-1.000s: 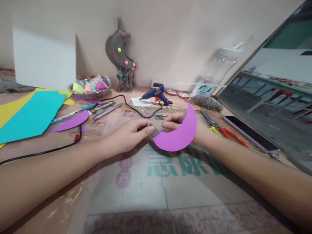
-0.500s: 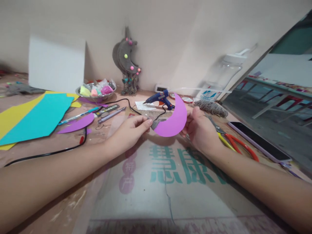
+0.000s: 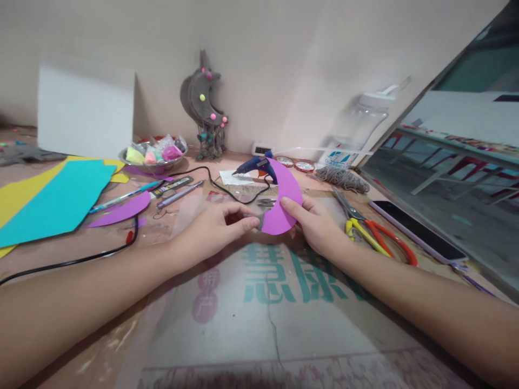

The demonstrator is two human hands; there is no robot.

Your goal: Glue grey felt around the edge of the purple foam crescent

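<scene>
A purple paper crescent [image 3: 290, 183] is held up over the cardboard, with a bit of grey material [image 3: 260, 220] showing at its lower left tip. My left hand [image 3: 221, 224] is closed in a pinch at that tip. My right hand [image 3: 320, 221] grips the crescent's outer edge, thumb on the front and fingers mostly hidden behind. Just beyond the crescent lies a blue glue gun [image 3: 255, 165], partly covered by it. A small metal tool [image 3: 266, 202] shows behind the paper, its kind unclear.
Scissors [image 3: 379, 232] and a phone [image 3: 417, 229] lie at right, near grey yarn [image 3: 343, 179] and a bottle [image 3: 357, 129]. At left are coloured sheets [image 3: 60, 200], pens [image 3: 180, 194], a bowl [image 3: 156, 162] and the black cord. A grey moon ornament [image 3: 198, 102] stands against the wall.
My right thumb has come round onto the crescent's front face. The crescent has turned slightly and sits a little lower. The whole view has shifted a little.
</scene>
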